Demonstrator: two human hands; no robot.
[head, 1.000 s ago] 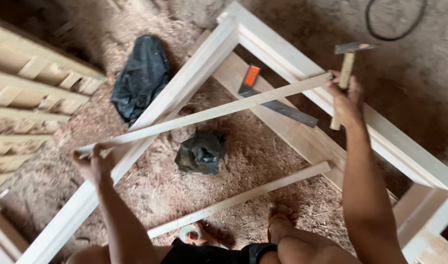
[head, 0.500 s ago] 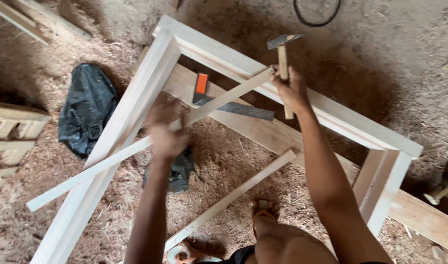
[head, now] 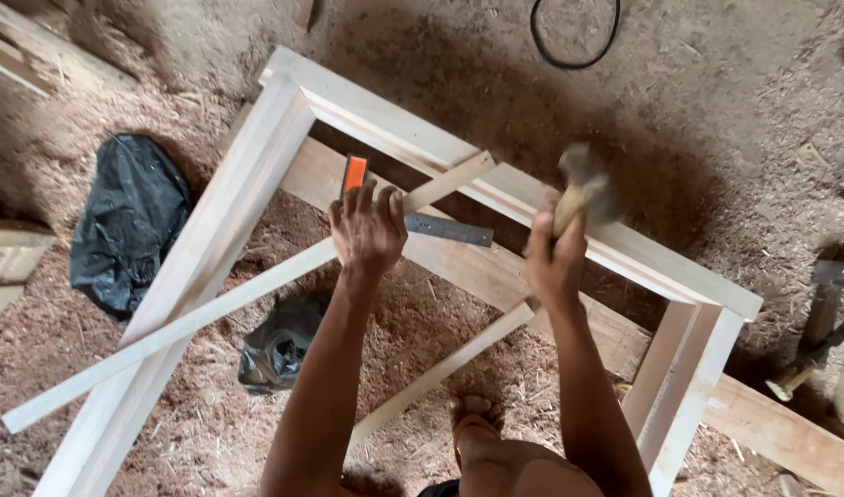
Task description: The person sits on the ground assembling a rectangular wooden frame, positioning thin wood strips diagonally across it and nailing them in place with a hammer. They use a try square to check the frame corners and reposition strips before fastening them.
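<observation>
Over the sawdust floor (head: 716, 120), left fingers (head: 367, 198) press the slat (head: 210, 308); right hand (head: 553, 258) grips the hammer (head: 583, 189).

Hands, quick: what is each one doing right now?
Left hand: open, fingers spread, pressing on the thin wooden strip.
Right hand: closed around the hammer handle, hammer head blurred.
</observation>
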